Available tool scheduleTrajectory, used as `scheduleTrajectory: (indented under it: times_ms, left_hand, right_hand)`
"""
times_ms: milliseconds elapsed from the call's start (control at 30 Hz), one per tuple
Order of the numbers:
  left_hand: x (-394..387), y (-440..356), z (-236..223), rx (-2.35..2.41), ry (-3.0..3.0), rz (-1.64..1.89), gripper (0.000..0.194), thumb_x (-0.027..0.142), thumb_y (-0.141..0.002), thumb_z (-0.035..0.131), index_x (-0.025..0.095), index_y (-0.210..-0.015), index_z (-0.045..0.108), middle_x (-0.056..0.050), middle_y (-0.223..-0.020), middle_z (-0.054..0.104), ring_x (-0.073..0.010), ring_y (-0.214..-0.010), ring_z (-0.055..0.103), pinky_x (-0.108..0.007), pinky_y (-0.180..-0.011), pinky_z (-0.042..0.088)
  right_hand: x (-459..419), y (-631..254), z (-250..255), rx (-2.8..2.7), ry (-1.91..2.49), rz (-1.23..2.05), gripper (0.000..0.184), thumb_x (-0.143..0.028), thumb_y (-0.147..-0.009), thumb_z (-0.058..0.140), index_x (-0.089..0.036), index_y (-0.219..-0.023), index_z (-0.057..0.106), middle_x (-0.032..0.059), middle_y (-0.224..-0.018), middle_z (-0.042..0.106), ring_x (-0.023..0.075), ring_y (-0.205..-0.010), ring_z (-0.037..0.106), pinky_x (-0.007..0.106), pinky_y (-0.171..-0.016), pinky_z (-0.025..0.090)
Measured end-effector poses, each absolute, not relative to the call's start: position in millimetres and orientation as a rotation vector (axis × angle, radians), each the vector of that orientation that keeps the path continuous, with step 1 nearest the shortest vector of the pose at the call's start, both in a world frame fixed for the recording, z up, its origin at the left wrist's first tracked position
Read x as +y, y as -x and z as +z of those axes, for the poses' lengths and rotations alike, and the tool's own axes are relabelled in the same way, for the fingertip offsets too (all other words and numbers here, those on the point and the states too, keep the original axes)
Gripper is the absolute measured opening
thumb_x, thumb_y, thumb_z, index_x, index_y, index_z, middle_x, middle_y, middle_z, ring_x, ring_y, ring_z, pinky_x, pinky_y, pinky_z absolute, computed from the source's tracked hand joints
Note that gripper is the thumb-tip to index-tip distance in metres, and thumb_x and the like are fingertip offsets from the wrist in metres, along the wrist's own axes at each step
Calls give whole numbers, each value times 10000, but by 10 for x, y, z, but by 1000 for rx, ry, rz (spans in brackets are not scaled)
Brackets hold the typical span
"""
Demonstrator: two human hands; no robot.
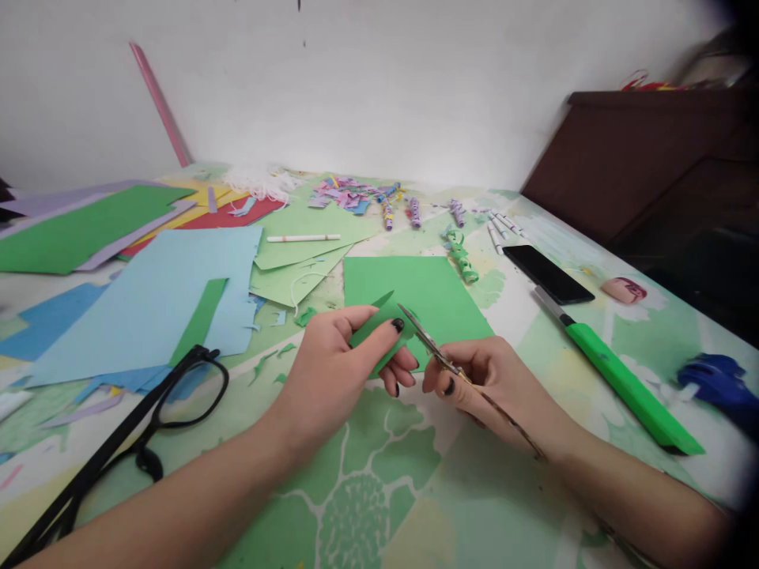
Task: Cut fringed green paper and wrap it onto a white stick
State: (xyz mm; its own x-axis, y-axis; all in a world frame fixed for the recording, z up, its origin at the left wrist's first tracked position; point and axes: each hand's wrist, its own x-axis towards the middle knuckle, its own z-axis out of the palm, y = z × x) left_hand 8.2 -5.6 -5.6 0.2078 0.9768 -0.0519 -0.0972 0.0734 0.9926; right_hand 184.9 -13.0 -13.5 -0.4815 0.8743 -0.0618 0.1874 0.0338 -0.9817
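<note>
My left hand (356, 352) pinches a small piece of green paper (368, 325) between thumb and fingers; its pointed tip shows above the thumb. Just to the right, my right hand (489, 387) grips a thin pair of scissors (432, 341), blades pointing up and left, close beside my left thumb. Whether the blades touch the paper I cannot tell. Under both hands lies a green sheet (409, 276) on the patterned tablecloth (368, 490). A green strip (202, 316) rests on a light blue sheet (148, 276) at left.
Black glasses (193, 387) lie at front left. A green utility knife (628, 379) with its blade out, a phone (549, 273) and a blue object (715, 387) are at right. Curled paper rolls (459, 254), paper scraps (341, 192) and white string (258, 182) sit near the wall.
</note>
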Motion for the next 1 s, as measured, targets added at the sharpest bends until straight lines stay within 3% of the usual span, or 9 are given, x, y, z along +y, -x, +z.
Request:
scheduleTrajectory:
  times_ms: [333,800,1000]
  left_hand:
    - [-57,-89,-49,1013,-1176,1055,224,206,-829,579,116,-626,609,-16,-562,651,-90,-481,590,-157,-429,475]
    - [-60,-86,-28,1027,-1177,1026,232,209,-827,572,126,-614,610,-16,-565,647,-96,-490,600,-167,-438,464]
    - [-60,-83,-36,1018,-1189,1034,238,218,-836,564,124,-623,612,-18,-570,648,-95,-494,596,-167,-445,465]
  right_hand:
    - [-129,-1846,-134,-1742,1107,1476,323,-434,-780,639,-130,-686,586,-58,-549,349,51,-477,228,196,-429,207]
    - [-118,-1797,-51,-1670,1360,1451,277,-378,-649,723,-140,-592,591,-76,-437,347,43,-404,246,200,-392,210]
    - [-118,-1798,-57,-1675,1323,1467,291,-382,-663,718,-140,-593,574,-73,-452,351,41,-405,268,192,-386,214]
